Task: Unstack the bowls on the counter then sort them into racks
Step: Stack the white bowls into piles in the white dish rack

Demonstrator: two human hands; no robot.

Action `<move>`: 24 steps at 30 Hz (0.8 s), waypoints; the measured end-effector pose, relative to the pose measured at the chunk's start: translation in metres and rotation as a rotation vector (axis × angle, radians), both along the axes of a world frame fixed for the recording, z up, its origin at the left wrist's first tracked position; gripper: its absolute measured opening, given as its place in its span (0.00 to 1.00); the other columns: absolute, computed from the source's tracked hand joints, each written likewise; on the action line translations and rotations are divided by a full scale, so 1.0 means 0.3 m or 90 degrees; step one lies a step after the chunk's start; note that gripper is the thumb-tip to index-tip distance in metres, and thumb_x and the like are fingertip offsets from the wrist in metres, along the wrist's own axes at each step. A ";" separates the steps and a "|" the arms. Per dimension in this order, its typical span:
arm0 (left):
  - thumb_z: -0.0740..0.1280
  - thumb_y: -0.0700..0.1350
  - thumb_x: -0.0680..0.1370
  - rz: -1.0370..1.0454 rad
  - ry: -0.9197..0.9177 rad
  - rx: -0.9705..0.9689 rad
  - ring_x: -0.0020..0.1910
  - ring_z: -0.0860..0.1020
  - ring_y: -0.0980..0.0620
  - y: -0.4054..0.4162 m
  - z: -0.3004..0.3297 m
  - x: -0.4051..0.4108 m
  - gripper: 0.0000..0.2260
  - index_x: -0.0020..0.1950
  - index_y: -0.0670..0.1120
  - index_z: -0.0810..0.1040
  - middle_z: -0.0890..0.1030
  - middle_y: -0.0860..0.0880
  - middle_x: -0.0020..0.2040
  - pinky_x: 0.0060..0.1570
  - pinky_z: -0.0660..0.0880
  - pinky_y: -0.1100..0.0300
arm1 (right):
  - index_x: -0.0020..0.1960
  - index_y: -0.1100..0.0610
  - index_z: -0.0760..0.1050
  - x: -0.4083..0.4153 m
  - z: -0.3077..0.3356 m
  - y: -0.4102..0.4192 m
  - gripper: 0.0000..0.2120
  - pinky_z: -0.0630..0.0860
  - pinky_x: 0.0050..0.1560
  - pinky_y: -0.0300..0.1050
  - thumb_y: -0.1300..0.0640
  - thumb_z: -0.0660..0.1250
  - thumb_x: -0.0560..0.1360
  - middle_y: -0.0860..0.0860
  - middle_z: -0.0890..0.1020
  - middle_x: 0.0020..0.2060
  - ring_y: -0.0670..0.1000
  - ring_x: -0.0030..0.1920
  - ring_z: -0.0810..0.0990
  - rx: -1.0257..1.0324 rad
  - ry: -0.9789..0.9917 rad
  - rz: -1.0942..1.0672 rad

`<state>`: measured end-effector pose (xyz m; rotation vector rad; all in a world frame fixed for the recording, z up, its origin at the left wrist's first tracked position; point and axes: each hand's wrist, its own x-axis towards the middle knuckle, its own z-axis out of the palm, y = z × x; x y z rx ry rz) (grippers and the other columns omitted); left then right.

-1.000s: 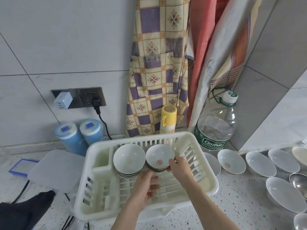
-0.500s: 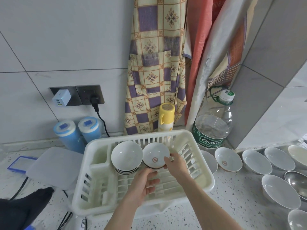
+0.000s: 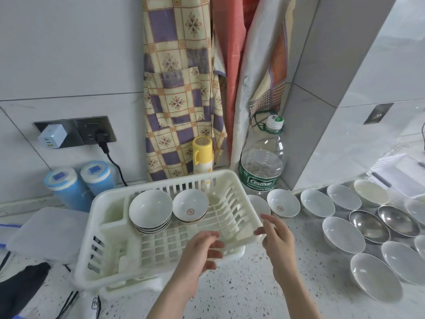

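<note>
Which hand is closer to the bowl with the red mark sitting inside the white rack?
Left. The left hand hangs just below the red-marked bowl, over the rack floor. The right hand is off at the rack's right edge.

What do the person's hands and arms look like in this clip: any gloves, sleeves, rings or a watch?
Both are bare. The left hand and right hand wear no gloves, and no rings show on the visible fingers. Both forearms are uncovered down to the bottom edge of the picture: no sleeves, watch or wristband in view. The picture is slightly blurred, so fine marks cannot be told.
</note>
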<state>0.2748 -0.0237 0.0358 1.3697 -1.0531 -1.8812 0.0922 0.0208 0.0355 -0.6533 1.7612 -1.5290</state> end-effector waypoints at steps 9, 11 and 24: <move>0.62 0.42 0.80 -0.123 -0.022 0.079 0.33 0.80 0.52 0.129 -0.076 -0.335 0.09 0.52 0.43 0.81 0.85 0.48 0.38 0.27 0.70 0.62 | 0.50 0.56 0.81 -0.270 -0.112 0.117 0.09 0.59 0.21 0.36 0.62 0.62 0.79 0.53 0.82 0.33 0.48 0.24 0.63 0.110 -0.107 -0.063; 0.62 0.43 0.80 -0.120 -0.036 0.102 0.33 0.80 0.52 0.132 -0.101 -0.425 0.09 0.54 0.43 0.80 0.86 0.48 0.38 0.27 0.71 0.62 | 0.50 0.57 0.81 -0.345 -0.130 0.111 0.09 0.58 0.20 0.35 0.62 0.62 0.79 0.55 0.82 0.34 0.47 0.23 0.63 0.125 -0.126 -0.048; 0.61 0.45 0.82 0.214 -0.002 0.222 0.31 0.77 0.50 -0.063 -0.238 -0.802 0.06 0.57 0.45 0.72 0.82 0.42 0.53 0.25 0.65 0.62 | 0.51 0.57 0.77 -0.677 -0.240 -0.074 0.06 0.58 0.22 0.36 0.57 0.63 0.79 0.54 0.85 0.45 0.47 0.25 0.66 0.289 -0.206 0.101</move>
